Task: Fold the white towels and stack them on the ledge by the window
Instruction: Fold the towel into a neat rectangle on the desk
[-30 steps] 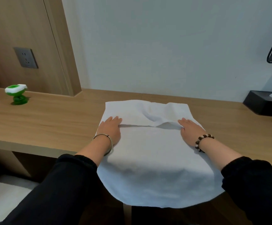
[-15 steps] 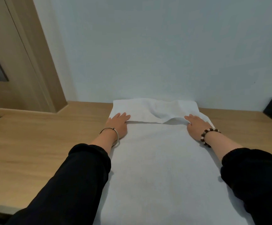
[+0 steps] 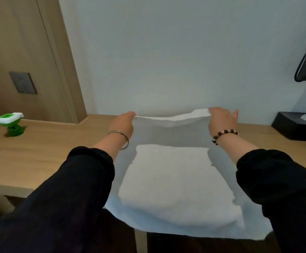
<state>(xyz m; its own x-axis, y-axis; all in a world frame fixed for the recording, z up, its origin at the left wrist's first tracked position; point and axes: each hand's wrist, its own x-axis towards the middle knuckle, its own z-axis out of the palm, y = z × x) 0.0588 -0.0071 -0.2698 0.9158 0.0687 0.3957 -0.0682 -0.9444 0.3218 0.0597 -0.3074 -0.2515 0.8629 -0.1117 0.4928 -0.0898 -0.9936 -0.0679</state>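
White towel [image 3: 176, 179]: centre of frame, on the table [image 3: 38, 157]. Its long axis runs from the near table edge toward the wall. The near end overhangs the edge and the far end is raised off the surface, sagging between the hands.
Left hand [image 3: 123, 123], right hand [image 3: 221, 121]: fingers pinch the far corners.
Green-and-white object [image 3: 11, 125]: left, well apart.
Black box [image 3: 293, 126]: right.
Socket [image 3: 22, 82]: upper left.

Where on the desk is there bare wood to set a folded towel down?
Bare wood lies between the green toy and the left hand, and a narrower strip between the right hand and the black box. The centre is covered by the white towel.
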